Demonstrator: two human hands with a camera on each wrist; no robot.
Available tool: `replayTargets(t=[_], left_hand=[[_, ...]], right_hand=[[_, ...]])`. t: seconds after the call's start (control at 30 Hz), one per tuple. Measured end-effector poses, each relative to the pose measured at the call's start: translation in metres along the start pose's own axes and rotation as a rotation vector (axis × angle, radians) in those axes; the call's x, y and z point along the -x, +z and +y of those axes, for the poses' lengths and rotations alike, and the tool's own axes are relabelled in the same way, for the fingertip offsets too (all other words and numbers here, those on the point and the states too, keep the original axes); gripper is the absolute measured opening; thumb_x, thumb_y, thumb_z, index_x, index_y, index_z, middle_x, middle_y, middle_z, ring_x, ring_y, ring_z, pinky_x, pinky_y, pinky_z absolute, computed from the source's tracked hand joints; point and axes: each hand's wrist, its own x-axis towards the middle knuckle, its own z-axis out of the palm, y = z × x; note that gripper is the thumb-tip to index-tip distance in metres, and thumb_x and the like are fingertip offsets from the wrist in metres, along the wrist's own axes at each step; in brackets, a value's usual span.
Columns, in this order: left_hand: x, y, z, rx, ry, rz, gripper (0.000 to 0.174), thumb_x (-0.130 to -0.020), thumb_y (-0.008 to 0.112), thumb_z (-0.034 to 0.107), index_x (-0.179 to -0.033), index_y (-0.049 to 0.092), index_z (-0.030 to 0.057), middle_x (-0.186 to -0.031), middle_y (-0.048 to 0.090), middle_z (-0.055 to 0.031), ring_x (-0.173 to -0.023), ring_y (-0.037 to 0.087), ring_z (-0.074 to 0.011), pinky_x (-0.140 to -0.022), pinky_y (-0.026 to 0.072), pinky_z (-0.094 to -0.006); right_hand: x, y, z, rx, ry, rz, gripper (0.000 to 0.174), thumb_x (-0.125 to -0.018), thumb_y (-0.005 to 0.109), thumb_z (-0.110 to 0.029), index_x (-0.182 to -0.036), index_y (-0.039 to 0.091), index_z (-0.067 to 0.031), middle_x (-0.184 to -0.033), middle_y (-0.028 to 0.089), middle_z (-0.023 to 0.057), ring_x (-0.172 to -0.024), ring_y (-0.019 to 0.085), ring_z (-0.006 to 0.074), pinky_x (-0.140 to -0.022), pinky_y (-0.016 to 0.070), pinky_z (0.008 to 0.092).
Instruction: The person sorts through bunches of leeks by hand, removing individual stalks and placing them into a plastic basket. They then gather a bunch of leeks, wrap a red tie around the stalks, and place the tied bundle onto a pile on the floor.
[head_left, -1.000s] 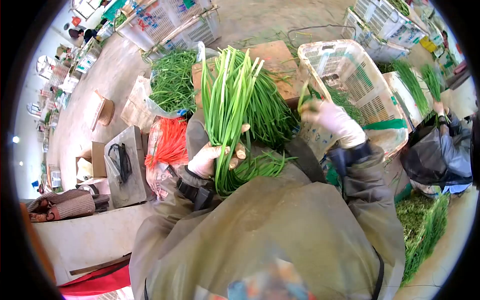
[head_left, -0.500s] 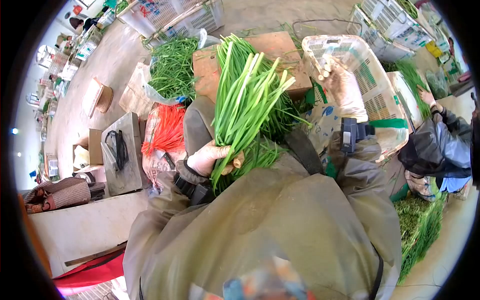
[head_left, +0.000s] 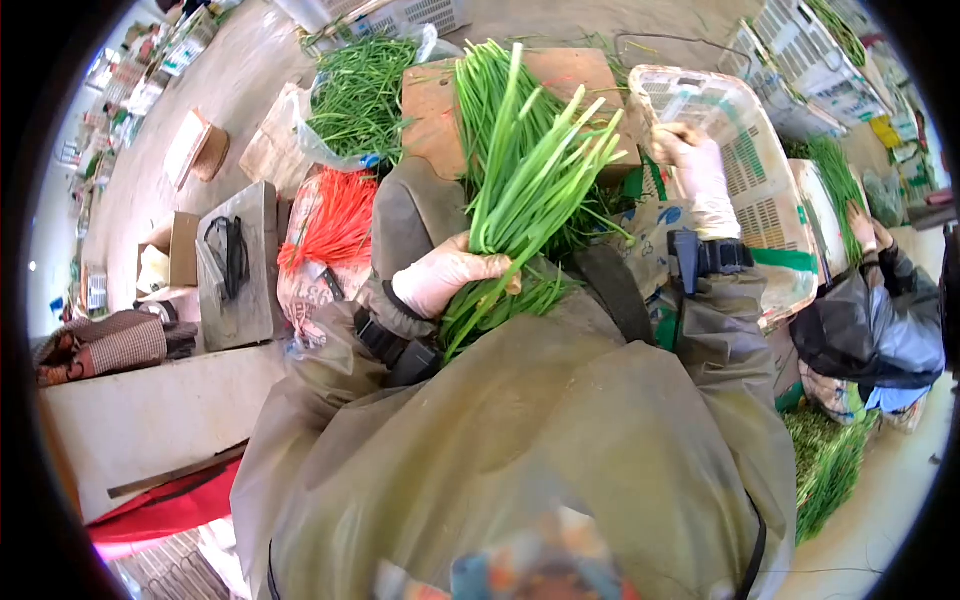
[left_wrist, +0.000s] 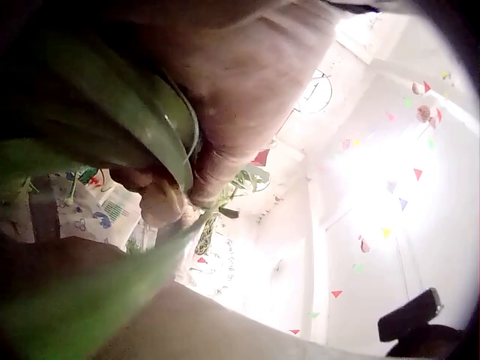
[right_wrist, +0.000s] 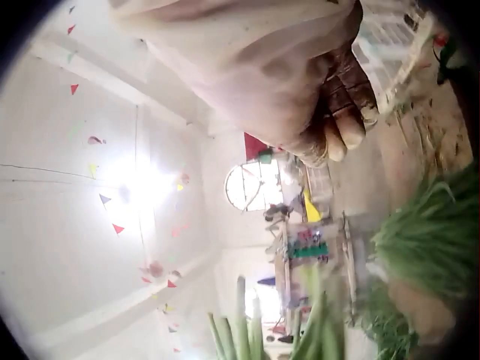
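In the head view my left hand (head_left: pixel 455 275), in a pale glove with bare fingertips, grips a bunch of garlic chives (head_left: pixel 540 185). Its pale cut ends fan up and to the right. The left wrist view shows a broad leaf (left_wrist: pixel 142 97) close up against the fingers. My right hand (head_left: pixel 695 170), gloved alike, is raised over the near side of a white plastic crate (head_left: pixel 790 215). Its fingers (right_wrist: pixel 346 127) are curled, with nothing seen in them. More chives (head_left: pixel 485 95) lie behind the held bunch, and loose leaves (head_left: pixel 520 300) lie on my lap.
A wooden board (head_left: pixel 430 115) stands ahead, beside a plastic bag of greens (head_left: pixel 362 95). Red ties (head_left: pixel 335 215) lie on a sack at the left, near a grey box (head_left: pixel 240 300). At the right another person (head_left: pixel 870 310) handles greens. Stacked crates (head_left: pixel 810 70) stand at the back right.
My left hand keeps its grip while the bunch tilts to the right. The right hand has moved from beside the bunch to the crate, and its fingers have curled in.
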Motion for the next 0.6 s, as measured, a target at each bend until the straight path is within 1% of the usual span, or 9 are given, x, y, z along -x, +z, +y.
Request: replayTargets(t=[0.07, 0.13, 0.17, 0.27, 0.33, 0.4, 0.43, 0.53, 0.6], left_hand=[[-0.002, 0.006, 0.001, 0.044, 0.036, -0.002, 0.039, -0.086, 0.074, 0.02, -0.118, 0.056, 0.0052, -0.094, 0.066, -0.0061, -0.082, 0.063, -0.0156, -0.072, 0.0517, -0.0292], [-0.006, 0.009, -0.001, -0.054, 0.093, 0.061, 0.038, -0.088, 0.072, 0.024, -0.117, 0.056, 0.0051, -0.092, 0.068, -0.0086, -0.072, 0.061, -0.014, -0.062, 0.0497, -0.0268], [-0.009, 0.009, -0.003, -0.064, 0.104, 0.078, 0.039, -0.088, 0.071, 0.023, -0.119, 0.055, 0.0057, -0.09, 0.067, -0.0086, -0.07, 0.061, -0.0139, -0.062, 0.0498, -0.0263], [-0.017, 0.011, 0.001, -0.158, 0.15, 0.073, 0.037, -0.09, 0.069, 0.02, -0.121, 0.053, 0.0067, -0.09, 0.067, -0.0084, -0.07, 0.06, -0.0129, -0.062, 0.0492, -0.0248], [-0.022, 0.015, -0.001, -0.236, 0.119, 0.129, 0.042, -0.09, 0.066, 0.013, -0.128, 0.05, 0.0067, -0.095, 0.066, -0.0068, -0.075, 0.06, -0.0115, -0.064, 0.0501, -0.0241], [-0.026, 0.019, -0.007, -0.304, 0.257, 0.14, 0.051, -0.088, 0.064, 0.005, -0.136, 0.045, 0.0047, -0.106, 0.064, -0.0049, -0.085, 0.061, -0.011, -0.073, 0.0514, -0.0251], [-0.031, 0.013, -0.013, -0.471, 0.299, 0.159, 0.06, -0.087, 0.064, 0.0, -0.141, 0.039, 0.0026, -0.115, 0.061, -0.0035, -0.094, 0.06, -0.0107, -0.083, 0.0499, -0.0259], [-0.027, 0.009, -0.019, -0.608, 0.394, 0.196, 0.063, -0.086, 0.064, -0.001, -0.143, 0.037, 0.0017, -0.117, 0.061, -0.0043, -0.097, 0.059, -0.0106, -0.089, 0.0477, -0.0263], [-0.02, 0.016, -0.012, -0.509, 0.402, 0.192, 0.059, -0.084, 0.067, 0.001, -0.138, 0.044, 0.0012, -0.113, 0.063, -0.0045, -0.096, 0.06, -0.0113, -0.087, 0.049, -0.0269]], right_hand=[[0.007, -0.006, -0.006, -0.021, 0.02, 0.188, 0.01, -0.088, 0.063, -0.005, -0.096, 0.068, 0.0003, -0.08, 0.065, 0.0002, -0.07, 0.055, 0.0063, -0.065, 0.044, 0.0198], [0.025, 0.0, -0.033, -0.129, -0.023, 0.192, 0.01, -0.088, 0.063, -0.001, -0.097, 0.068, 0.0004, -0.084, 0.066, 0.0017, -0.073, 0.056, 0.0071, -0.069, 0.0448, 0.0199], [0.038, 0.008, -0.051, -0.125, -0.018, 0.19, 0.01, -0.088, 0.063, -0.001, -0.097, 0.068, 0.0004, -0.084, 0.066, 0.0017, -0.073, 0.056, 0.0071, -0.069, 0.0448, 0.0199], [0.062, 0.027, -0.082, -0.046, -0.228, 0.039, 0.012, -0.09, 0.061, 0.0, -0.1, 0.068, 0.0009, -0.092, 0.067, 0.0039, -0.085, 0.06, 0.0102, -0.079, 0.0477, 0.0234], [0.065, 0.036, -0.095, 0.207, -0.442, 0.018, 0.013, -0.091, 0.061, -0.003, -0.101, 0.069, -0.001, -0.096, 0.068, 0.006, -0.09, 0.062, 0.0132, -0.082, 0.0482, 0.0257], [0.068, 0.044, -0.114, 0.564, -0.581, -0.02, 0.013, -0.092, 0.062, -0.007, -0.101, 0.07, -0.0047, -0.099, 0.069, 0.0094, -0.092, 0.063, 0.0151, -0.084, 0.0486, 0.0282], [0.068, 0.047, -0.114, 0.465, -0.535, -0.024, 0.013, -0.093, 0.061, -0.007, -0.101, 0.07, -0.0041, -0.099, 0.069, 0.0089, -0.092, 0.063, 0.0146, -0.085, 0.0485, 0.0277], [0.053, 0.044, -0.094, 0.085, -0.452, 0.087, 0.014, -0.094, 0.058, -0.006, -0.102, 0.069, -0.002, -0.099, 0.07, 0.0059, -0.093, 0.062, 0.0123, -0.086, 0.048, 0.0254], [0.048, 0.032, -0.079, -0.207, -0.295, 0.208, 0.015, -0.093, 0.06, -0.005, -0.104, 0.069, -0.0003, -0.097, 0.069, 0.0022, -0.089, 0.062, 0.0104, -0.088, 0.0474, 0.0247]])
